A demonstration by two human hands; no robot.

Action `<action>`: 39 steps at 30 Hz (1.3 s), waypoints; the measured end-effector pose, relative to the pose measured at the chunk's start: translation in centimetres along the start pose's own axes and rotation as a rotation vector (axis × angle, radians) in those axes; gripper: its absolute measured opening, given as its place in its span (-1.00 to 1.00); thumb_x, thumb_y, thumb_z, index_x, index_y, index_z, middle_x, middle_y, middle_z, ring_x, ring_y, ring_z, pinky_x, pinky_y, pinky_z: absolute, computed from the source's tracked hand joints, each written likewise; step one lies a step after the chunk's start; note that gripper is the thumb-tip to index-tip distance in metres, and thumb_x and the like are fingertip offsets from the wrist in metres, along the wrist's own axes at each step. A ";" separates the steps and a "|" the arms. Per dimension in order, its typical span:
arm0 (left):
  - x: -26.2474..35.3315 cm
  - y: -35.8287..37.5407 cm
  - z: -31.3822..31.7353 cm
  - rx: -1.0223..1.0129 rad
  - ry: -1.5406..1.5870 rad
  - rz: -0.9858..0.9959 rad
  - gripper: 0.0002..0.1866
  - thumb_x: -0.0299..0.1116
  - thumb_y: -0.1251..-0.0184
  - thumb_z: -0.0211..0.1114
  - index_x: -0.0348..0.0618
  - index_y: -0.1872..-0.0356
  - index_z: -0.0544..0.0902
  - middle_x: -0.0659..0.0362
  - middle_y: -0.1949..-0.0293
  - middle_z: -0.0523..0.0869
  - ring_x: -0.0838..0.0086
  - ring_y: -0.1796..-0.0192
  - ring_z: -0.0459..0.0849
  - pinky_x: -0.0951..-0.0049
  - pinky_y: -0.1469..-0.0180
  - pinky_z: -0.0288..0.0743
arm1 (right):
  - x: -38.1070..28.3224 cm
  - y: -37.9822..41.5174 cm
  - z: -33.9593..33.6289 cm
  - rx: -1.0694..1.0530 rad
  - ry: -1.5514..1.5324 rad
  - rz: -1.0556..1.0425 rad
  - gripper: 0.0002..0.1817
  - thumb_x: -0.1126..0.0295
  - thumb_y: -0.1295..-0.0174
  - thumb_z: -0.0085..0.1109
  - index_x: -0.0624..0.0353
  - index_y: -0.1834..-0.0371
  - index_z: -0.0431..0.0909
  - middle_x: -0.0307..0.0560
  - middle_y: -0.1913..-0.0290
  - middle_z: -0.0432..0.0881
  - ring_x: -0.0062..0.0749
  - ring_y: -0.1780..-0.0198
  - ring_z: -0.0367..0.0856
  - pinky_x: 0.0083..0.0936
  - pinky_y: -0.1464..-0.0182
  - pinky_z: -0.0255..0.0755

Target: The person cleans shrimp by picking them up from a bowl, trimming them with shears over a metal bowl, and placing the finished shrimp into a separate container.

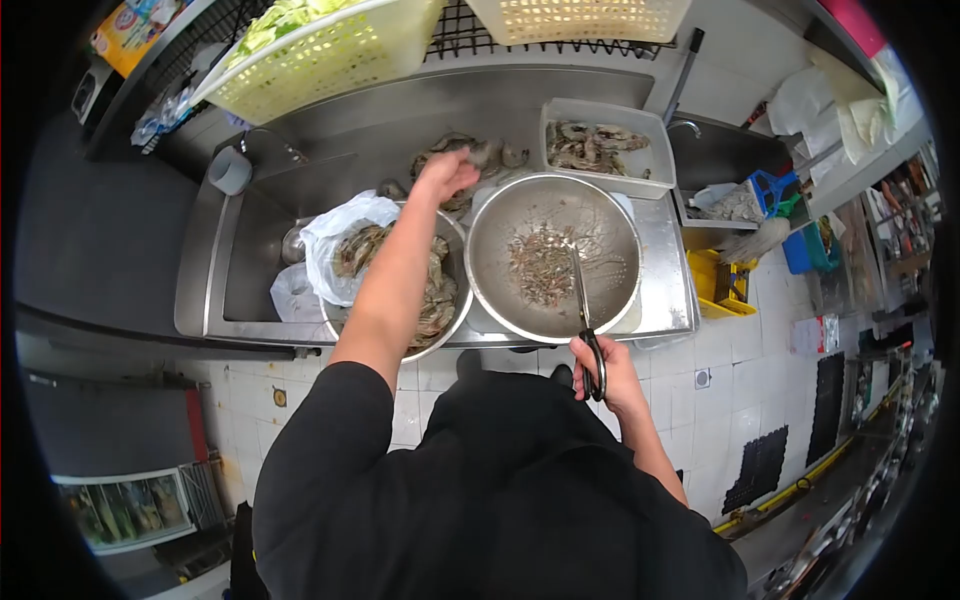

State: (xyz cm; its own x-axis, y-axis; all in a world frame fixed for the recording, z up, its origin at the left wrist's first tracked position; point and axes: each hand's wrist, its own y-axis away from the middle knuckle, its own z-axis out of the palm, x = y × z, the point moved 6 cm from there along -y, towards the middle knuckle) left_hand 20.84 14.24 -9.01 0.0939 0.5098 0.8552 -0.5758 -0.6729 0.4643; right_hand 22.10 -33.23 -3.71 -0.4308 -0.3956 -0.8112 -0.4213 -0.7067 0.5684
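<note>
My left hand reaches over the back of the sink counter, fingers loosely stretched beside a pile of raw shrimp. One shrimp close to the fingertips is blurred. Below my left forearm stands a metal bowl of whole shrimp, with a white plastic bag lying in it. My right hand grips black-handled scissors, blades pointing away over a wide steel bowl. Small shrimp trimmings lie in that bowl's bottom.
A clear plastic tub with more shrimp stands at the back right. Perforated baskets, one a yellowish basket with leafy greens, sit on the rack above. At left is the sink basin; a yellow bucket stands on the floor at right.
</note>
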 end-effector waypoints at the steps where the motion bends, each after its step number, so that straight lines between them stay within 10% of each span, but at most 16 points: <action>1: -0.3 0.6 -1.9 -0.006 -0.154 -0.062 -0.49 -0.23 -0.66 0.23 -0.54 -0.31 0.45 -0.27 -0.19 0.64 -0.03 -0.18 0.75 0.11 -0.25 0.72 | 0.1 0.1 0.0 -0.012 0.006 0.000 -0.57 0.10 -0.42 0.42 0.33 0.09 0.62 -0.20 0.56 0.58 -0.55 0.64 0.57 -0.57 0.63 0.51; 7: 3.7 11.2 -12.3 -0.014 -0.235 0.192 -0.62 -0.21 -0.61 0.29 -0.38 -0.14 0.66 0.02 0.04 0.83 0.31 0.06 0.84 0.34 0.01 0.75 | -0.4 -0.8 0.6 -0.028 0.022 0.004 -0.61 0.12 -0.46 0.37 0.30 0.19 0.60 -0.23 0.59 0.56 -0.57 0.65 0.54 -0.55 0.64 0.51; 12: 1.5 15.6 -21.4 0.626 -1.579 0.146 -0.76 -0.45 -0.35 0.33 -0.33 0.03 0.74 -0.12 0.18 0.85 0.05 0.12 0.85 0.14 0.06 0.74 | -2.3 -2.3 2.3 -0.063 0.103 -0.017 -0.61 0.10 -0.48 0.34 0.24 0.28 0.55 -0.20 0.59 0.56 -0.52 0.64 0.57 -0.50 0.64 0.57; 16: -2.3 17.2 -20.1 0.675 -1.611 0.491 -0.71 -0.43 -0.22 0.41 -0.26 0.03 0.75 -0.08 0.06 0.81 -0.07 -0.04 0.76 0.03 -0.08 0.66 | -3.5 -3.1 3.9 -0.110 0.141 -0.046 -0.60 0.10 -0.45 0.39 0.28 0.25 0.58 -0.22 0.58 0.56 -0.58 0.66 0.54 -0.56 0.64 0.51; 29: -0.6 16.6 -19.5 0.575 -1.346 0.333 -0.81 -0.34 -0.29 0.45 -0.23 0.20 0.76 -0.16 0.22 0.81 -0.14 0.10 0.79 -0.09 0.00 0.64 | -3.3 -2.7 5.1 -0.181 0.132 -0.040 -0.61 0.11 -0.45 0.40 0.28 0.17 0.60 -0.23 0.56 0.58 -0.59 0.64 0.56 -0.59 0.61 0.50; 32: 2.2 18.8 -19.3 0.549 -1.218 0.372 -0.84 -0.37 -0.32 0.46 -0.26 0.22 0.75 -0.08 0.25 0.83 0.04 0.21 0.82 0.11 0.07 0.67 | -3.2 -2.4 4.5 -0.237 0.087 -0.068 -0.57 0.08 -0.49 0.33 0.31 0.05 0.60 -0.16 0.52 0.60 -0.50 0.60 0.59 -0.53 0.57 0.54; 35: 6.9 23.6 -15.5 0.414 -0.558 0.602 -0.84 -0.41 -0.42 0.48 -0.30 0.20 0.70 0.17 0.29 0.83 0.65 0.31 0.67 0.59 0.23 0.52 | -3.4 -1.6 4.9 -0.454 -0.034 -0.132 -0.40 -0.08 -0.52 0.21 0.35 -0.18 0.54 -0.05 0.40 0.64 -0.38 0.43 0.66 -0.43 0.38 0.61; 39: 8.3 25.4 -8.8 0.277 -0.225 0.626 -0.84 -0.40 -0.46 0.47 -0.23 0.15 0.67 0.13 0.24 0.84 0.70 0.32 0.63 0.64 0.28 0.43 | -4.2 0.0 7.2 -0.886 -0.206 -0.157 -0.03 -0.42 -0.44 0.03 0.36 -0.45 0.34 0.03 0.16 0.64 -0.26 0.11 0.68 -0.29 0.00 0.60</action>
State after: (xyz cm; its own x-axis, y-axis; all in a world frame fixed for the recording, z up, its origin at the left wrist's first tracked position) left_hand -0.16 6.08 7.90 -0.0036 -0.1187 0.9929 -0.3519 -0.9293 -0.1123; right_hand 18.17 -27.31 0.68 -0.5893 -0.2048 -0.7815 0.2411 -0.9678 0.0718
